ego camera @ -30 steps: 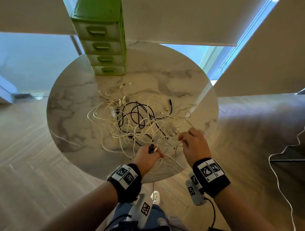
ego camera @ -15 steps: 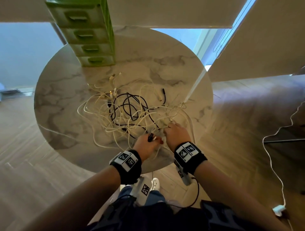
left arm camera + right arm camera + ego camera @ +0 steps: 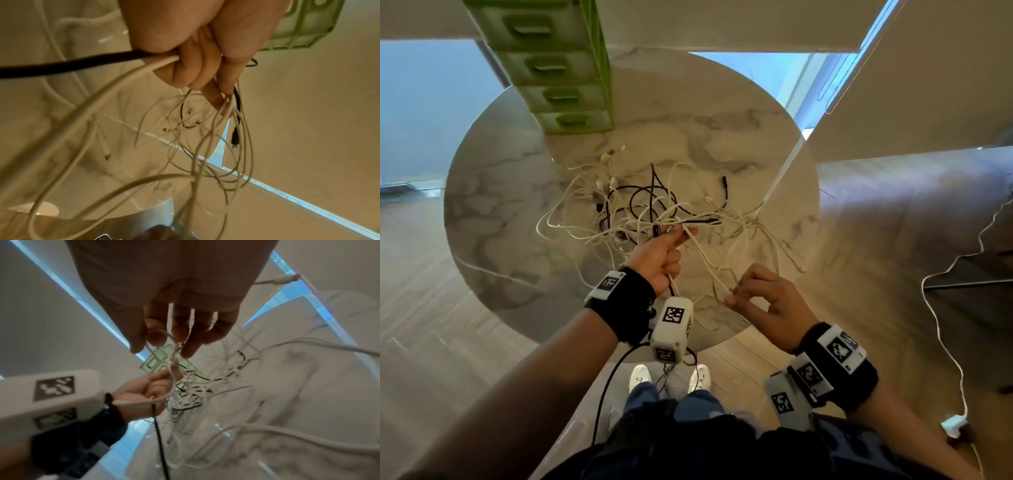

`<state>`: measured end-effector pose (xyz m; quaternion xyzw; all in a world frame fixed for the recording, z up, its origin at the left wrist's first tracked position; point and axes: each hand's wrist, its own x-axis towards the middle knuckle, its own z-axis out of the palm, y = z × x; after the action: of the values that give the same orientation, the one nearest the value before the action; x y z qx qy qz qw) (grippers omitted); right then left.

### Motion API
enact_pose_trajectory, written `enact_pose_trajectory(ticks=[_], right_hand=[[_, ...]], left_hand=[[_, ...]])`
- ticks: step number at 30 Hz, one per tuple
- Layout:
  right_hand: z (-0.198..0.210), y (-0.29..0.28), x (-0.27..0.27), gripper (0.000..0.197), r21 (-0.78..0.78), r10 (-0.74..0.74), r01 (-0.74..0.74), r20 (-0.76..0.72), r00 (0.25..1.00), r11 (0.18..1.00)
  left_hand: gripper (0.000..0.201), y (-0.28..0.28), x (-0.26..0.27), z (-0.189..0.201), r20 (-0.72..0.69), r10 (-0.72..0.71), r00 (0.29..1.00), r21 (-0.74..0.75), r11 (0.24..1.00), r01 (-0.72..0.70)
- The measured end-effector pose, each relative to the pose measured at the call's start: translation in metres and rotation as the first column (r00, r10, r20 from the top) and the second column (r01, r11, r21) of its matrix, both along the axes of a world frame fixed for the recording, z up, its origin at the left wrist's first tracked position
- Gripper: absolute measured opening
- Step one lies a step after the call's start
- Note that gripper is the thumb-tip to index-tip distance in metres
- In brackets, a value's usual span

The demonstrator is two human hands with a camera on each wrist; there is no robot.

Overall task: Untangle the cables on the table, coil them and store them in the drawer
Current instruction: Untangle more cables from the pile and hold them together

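A tangle of white and black cables [image 3: 654,212] lies in the middle of the round marble table [image 3: 500,205]. My left hand [image 3: 671,246] is raised over its near side, fingers curled round a white cable [image 3: 123,78] and a black cable [image 3: 82,63]. From that fist a white strand [image 3: 705,260] runs to my right hand [image 3: 736,294], which pinches it between thumb and forefinger near the table's front edge. In the right wrist view the strand [image 3: 170,353] loops round the fingertips [image 3: 156,339]. The green drawer unit [image 3: 558,68] stands at the back left, drawers closed.
A white cord [image 3: 941,325] snakes over the wooden floor on the right to a white plug block [image 3: 955,425]. My shoes [image 3: 640,375] are just below the table's near edge. A window and light walls lie behind the table.
Both hands have lifted off the tabletop. The left hand turned palm-up and rose with its cables; the right hand drew away to the right, stretching a white strand between them.
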<state>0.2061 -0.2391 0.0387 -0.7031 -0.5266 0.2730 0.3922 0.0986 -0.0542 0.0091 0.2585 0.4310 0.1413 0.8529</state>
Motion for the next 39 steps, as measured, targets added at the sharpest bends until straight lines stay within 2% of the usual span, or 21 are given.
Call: enact_pose_trajectory(ticks=[2,4,5,6,8,10,13,15,19,23,26,28,30,34,37,39], right_hand=[[-0.012,-0.005,0.005,0.031,-0.090,-0.036,0.050,0.145,0.989,0.995],[-0.021,-0.005,0.008,0.018,-0.188,-0.065,0.133,0.329,0.942,0.973],[-0.020,-0.002,0.008,0.017,-0.230,-0.092,0.182,0.354,0.931,0.956],[-0.018,0.003,0.005,0.022,-0.243,-0.108,0.198,0.339,0.935,0.950],[-0.011,0.016,-0.006,0.025,-0.234,-0.067,0.138,0.288,0.955,0.962],[-0.004,0.033,-0.019,0.022,-0.300,0.014,0.081,0.300,0.954,0.951],[-0.001,0.056,-0.027,0.030,-0.396,0.006,0.106,0.273,0.962,0.912],[-0.001,0.061,-0.028,0.024,-0.365,0.028,0.075,0.271,0.962,0.928],[0.001,0.039,-0.032,0.018,-0.215,0.135,-0.072,0.295,0.946,0.974],[0.003,0.001,-0.014,0.019,-0.106,0.193,-0.175,0.205,0.959,0.979],[0.000,-0.014,0.004,0.019,-0.138,0.105,-0.087,0.129,0.986,0.987],[0.000,-0.010,0.006,0.021,-0.208,0.042,0.005,0.219,0.975,0.978],[0.005,0.007,-0.002,0.030,-0.313,0.016,0.069,0.263,0.965,0.947],[0.000,0.053,-0.022,0.049,-0.518,0.010,0.118,0.238,0.971,0.847],[-0.018,0.073,-0.030,0.040,-0.551,-0.049,0.188,0.258,0.965,0.813],[-0.024,0.079,-0.033,0.043,-0.545,-0.085,0.218,0.258,0.962,0.810]], left_hand=[[0.025,0.001,-0.003,0.003,0.035,0.023,0.999,0.000,1.000,-0.023],[0.020,-0.002,-0.008,0.003,0.010,0.013,1.000,0.084,0.996,-0.014],[0.019,-0.006,-0.011,0.001,-0.014,0.005,1.000,0.119,0.993,-0.003],[0.018,-0.010,-0.013,-0.003,-0.037,-0.002,0.999,0.142,0.990,0.007],[0.018,-0.020,-0.014,-0.008,-0.070,-0.010,0.997,0.168,0.986,0.021],[0.015,-0.028,-0.012,-0.009,-0.115,-0.006,0.993,0.183,0.983,0.027],[0.009,-0.033,-0.009,-0.008,-0.148,0.007,0.989,0.170,0.985,0.018],[0.008,-0.028,-0.011,-0.010,-0.144,0.034,0.989,0.138,0.990,-0.014],[0.022,-0.001,-0.019,-0.013,-0.118,0.106,0.987,0.049,0.994,-0.101],[0.013,0.025,-0.030,-0.015,-0.124,0.186,0.975,0.013,0.982,-0.186],[0.007,0.026,-0.034,-0.015,-0.129,0.157,0.979,0.050,0.987,-0.151],[0.007,0.015,-0.030,-0.013,-0.135,0.126,0.983,0.099,0.989,-0.113],[0.007,-0.001,-0.026,-0.012,-0.144,0.096,0.985,0.120,0.990,-0.079],[0.008,-0.025,-0.017,-0.009,-0.125,0.067,0.990,0.090,0.994,-0.056],[0.011,-0.031,-0.014,-0.006,-0.132,0.087,0.987,0.062,0.995,-0.079],[0.010,-0.031,-0.015,-0.007,-0.130,0.101,0.986,0.037,0.995,-0.097]])
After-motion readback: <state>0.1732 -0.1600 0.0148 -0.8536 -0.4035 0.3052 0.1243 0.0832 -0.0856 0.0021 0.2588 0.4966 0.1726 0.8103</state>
